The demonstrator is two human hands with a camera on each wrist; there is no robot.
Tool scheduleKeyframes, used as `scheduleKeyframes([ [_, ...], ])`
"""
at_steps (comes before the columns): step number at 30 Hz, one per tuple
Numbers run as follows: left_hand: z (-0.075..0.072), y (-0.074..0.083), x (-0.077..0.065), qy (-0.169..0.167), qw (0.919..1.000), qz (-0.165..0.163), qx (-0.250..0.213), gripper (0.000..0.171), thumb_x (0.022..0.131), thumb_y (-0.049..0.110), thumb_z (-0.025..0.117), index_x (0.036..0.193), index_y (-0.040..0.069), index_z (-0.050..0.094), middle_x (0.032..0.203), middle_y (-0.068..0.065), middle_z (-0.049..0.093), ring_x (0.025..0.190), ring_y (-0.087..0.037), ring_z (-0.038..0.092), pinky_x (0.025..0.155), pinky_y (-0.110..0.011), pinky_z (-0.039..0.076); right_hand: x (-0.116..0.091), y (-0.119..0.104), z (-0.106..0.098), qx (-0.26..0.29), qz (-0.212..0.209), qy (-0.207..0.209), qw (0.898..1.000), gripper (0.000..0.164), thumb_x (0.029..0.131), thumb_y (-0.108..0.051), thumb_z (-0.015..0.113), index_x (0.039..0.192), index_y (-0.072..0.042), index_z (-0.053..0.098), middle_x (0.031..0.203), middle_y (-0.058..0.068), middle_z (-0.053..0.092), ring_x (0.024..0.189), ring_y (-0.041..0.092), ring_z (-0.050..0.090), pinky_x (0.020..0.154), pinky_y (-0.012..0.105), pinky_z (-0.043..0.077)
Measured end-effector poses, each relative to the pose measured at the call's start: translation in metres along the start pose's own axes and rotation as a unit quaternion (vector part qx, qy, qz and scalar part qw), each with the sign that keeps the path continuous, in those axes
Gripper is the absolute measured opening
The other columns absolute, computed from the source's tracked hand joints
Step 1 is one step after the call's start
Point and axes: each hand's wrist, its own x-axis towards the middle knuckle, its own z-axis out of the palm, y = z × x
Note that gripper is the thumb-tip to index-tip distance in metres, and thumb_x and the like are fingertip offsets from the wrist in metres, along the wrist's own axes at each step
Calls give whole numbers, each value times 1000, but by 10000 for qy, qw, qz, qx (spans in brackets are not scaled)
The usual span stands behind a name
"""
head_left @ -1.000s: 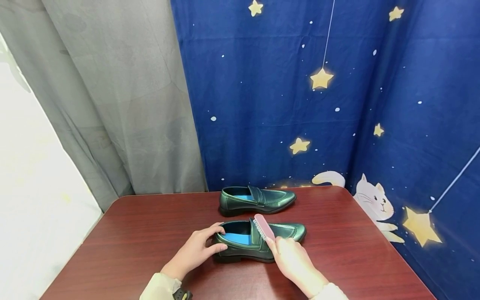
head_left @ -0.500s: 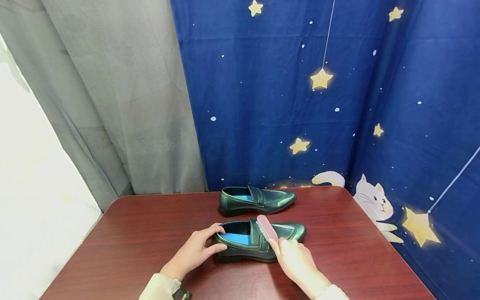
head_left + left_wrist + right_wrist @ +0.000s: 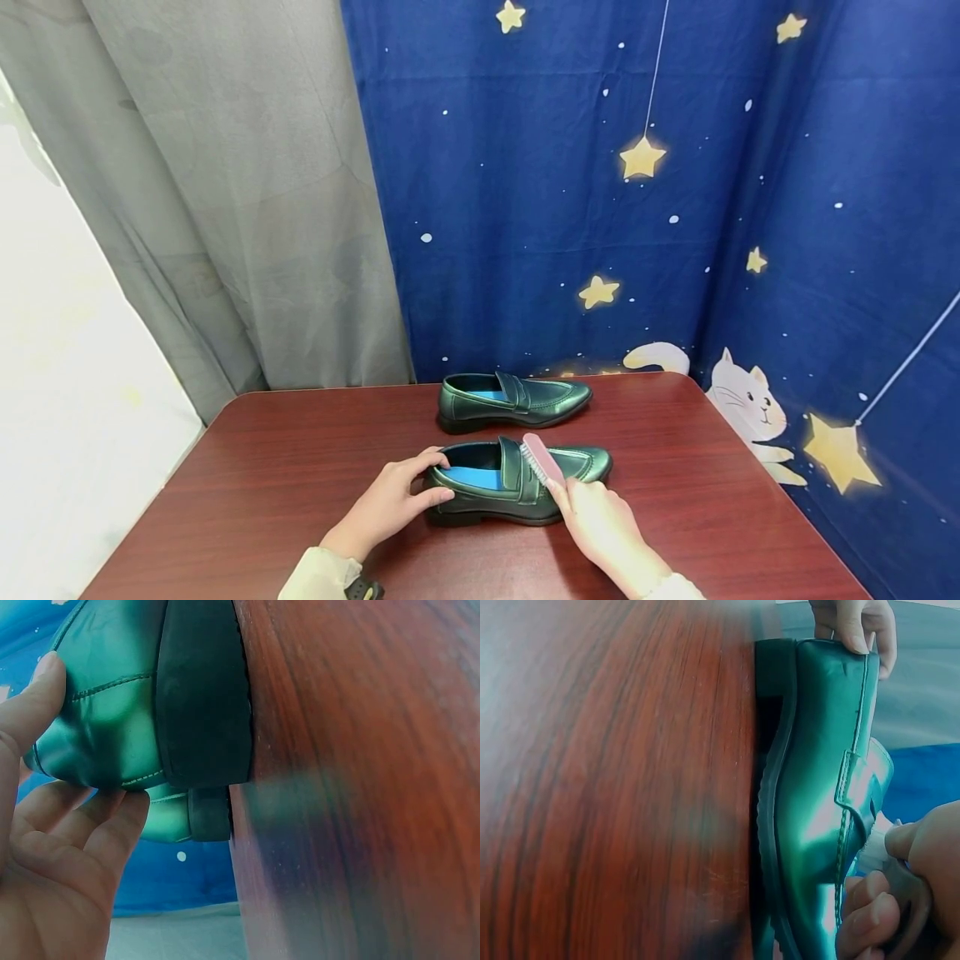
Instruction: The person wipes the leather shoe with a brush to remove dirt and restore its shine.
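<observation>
A dark green loafer (image 3: 480, 503) with a blue insole lies on the table, toe to the right. My left hand (image 3: 393, 498) holds its heel end, thumb on the near side and fingers over the back rim; the left wrist view shows the fingers around the heel (image 3: 112, 727). My right hand (image 3: 603, 527) grips a pink brush (image 3: 545, 461) with white bristles. The bristles rest against the loafer's strap and upper. In the right wrist view the bristles (image 3: 873, 846) meet the vamp just past the strap, and the right fingers (image 3: 866, 919) curl round the handle.
A matching green loafer (image 3: 517, 402) stands behind, close to the far edge of the reddish-brown table (image 3: 315, 442). Behind the table hang a grey curtain (image 3: 285, 208) and a blue curtain (image 3: 517, 183) with stars.
My right hand and the brush have slid right, from the strap toward the toe of the near loafer. The left hand and both loafers have stayed in place.
</observation>
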Motion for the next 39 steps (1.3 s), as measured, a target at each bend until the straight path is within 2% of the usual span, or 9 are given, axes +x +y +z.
scheduleKeyframes([
  [14, 0, 0, 0, 30, 10000, -19, 44, 36, 92, 43, 71, 117, 18, 64, 125, 2, 65, 103, -4, 60, 92, -25, 55, -2, 13, -1, 45, 189, -126, 9997, 42, 103, -43, 54, 74, -14, 63, 71, 11, 68, 64, 35, 66, 52, 50, 44],
  [21, 0, -1, 0, 41, 10000, -17, 7, 37, 92, 42, 71, 118, 17, 64, 126, 1, 65, 104, -5, 61, 92, -27, 56, -2, 24, -8, -145, 359, -118, 9992, 42, 101, -42, 58, 69, -15, 59, 65, 11, 64, 61, 34, 64, 50, 49, 43],
  [27, -1, 1, 1, 46, 10000, 43, 56, 36, 92, 42, 72, 118, 17, 65, 123, 0, 67, 102, -4, 61, 91, -24, 55, -1, 32, -15, -243, 443, -118, 9987, 41, 99, -41, 62, 67, -15, 57, 61, 8, 59, 57, 32, 61, 48, 48, 41],
  [33, -1, 1, 1, 30, 9999, -73, 77, 36, 91, 42, 73, 119, 20, 65, 124, 2, 67, 103, -3, 61, 93, -22, 54, -1, 43, -22, -280, 611, -219, 9975, 40, 98, -41, 62, 68, -15, 57, 61, 8, 58, 58, 32, 62, 48, 47, 41],
  [39, -2, 1, 0, 107, 9998, -159, 95, 35, 95, 47, 67, 119, 22, 67, 128, 7, 66, 110, -6, 62, 95, -27, 54, 0, 53, -28, -294, 749, -334, 9962, 39, 98, -41, 62, 71, -14, 58, 63, 9, 59, 62, 33, 63, 49, 48, 42],
])
